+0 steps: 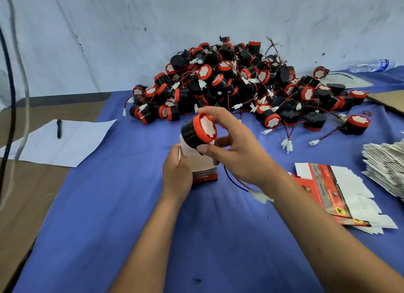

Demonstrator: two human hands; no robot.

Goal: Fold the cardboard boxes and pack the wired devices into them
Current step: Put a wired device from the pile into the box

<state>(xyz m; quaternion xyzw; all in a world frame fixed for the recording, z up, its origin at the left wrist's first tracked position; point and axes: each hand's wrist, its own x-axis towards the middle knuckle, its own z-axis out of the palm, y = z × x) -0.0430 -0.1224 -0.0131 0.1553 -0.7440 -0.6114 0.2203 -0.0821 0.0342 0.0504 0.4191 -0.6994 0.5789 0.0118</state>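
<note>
My right hand [236, 148] grips a round black device with a red rim and white face [197, 131], holding it tilted just above the open top of a small cardboard box [202, 163]. Its red and black wire [235, 182] trails under my right wrist to a white connector [261, 196]. My left hand [178, 172] grips the box's left side and keeps it upright on the blue cloth [131, 205]. A big pile of the same wired devices [236, 85] lies behind.
Flat unfolded red and white boxes [341, 196] lie at the right, with a taller stack [387, 163] beyond them. A white paper sheet [65, 144] with a black pen [59, 127] lies at the left. Cables [11, 96] hang at far left. A plastic bottle [371, 65] lies at back right.
</note>
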